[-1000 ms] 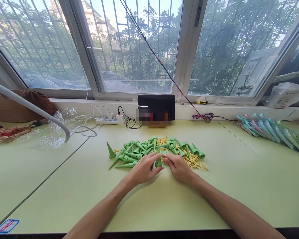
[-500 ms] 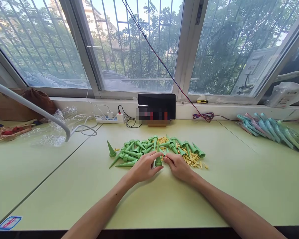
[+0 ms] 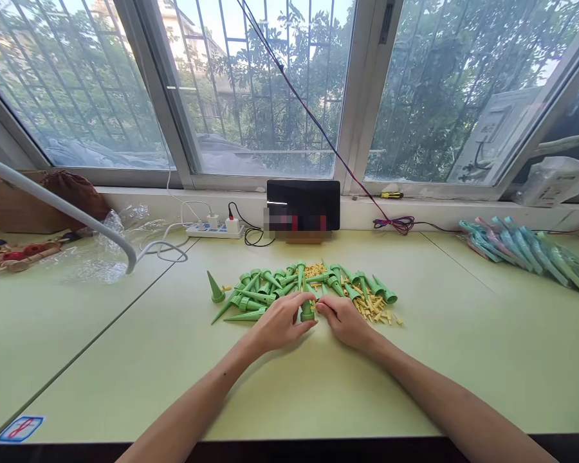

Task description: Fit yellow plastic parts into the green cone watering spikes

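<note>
While the left hand [image 3: 282, 321] had its thumb and fingers clamped on a green cone [image 3: 307, 312], tip upward near the middle of the table [image 3: 318, 399], the right hand [image 3: 345, 318] just beside it had its fingertips together; whether they pinched anything could not be told; beyond both hands lay more green cones [image 3: 251, 303], with yellow pegs [image 3: 377, 314] among them and to the right; at the far side stood a black screen [image 3: 303, 196], a power strip [image 3: 222, 233] to its left.
</note>
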Tool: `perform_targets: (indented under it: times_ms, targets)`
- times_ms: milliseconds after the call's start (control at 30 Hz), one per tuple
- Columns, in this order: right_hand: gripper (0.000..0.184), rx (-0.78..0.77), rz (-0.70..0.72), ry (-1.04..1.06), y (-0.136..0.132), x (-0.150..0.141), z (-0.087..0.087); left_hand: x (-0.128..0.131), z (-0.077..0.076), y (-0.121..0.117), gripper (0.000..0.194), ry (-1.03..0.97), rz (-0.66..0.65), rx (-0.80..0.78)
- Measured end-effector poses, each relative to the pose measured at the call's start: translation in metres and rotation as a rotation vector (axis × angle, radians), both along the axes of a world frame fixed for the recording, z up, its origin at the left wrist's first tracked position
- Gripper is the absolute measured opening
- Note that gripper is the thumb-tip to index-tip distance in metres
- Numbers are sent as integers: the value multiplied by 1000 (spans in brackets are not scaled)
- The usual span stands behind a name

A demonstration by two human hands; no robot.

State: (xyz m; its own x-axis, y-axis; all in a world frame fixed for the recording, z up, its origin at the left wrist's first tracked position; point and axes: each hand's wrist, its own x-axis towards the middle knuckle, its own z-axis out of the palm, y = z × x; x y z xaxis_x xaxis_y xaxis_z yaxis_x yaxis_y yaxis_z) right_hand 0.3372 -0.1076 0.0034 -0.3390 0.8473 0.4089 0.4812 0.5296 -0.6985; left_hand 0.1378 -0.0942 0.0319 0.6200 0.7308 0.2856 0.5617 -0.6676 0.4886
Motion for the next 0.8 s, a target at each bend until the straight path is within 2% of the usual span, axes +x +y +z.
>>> perform_targets:
  times_ms: [400,800]
  targets:
    - [18,1,24,5,-2,2,4,1,1,-1,39,-6,7,-15]
    - [27,29,9,1,0,2,1,1,-3,-1,40,-9,-13,12]
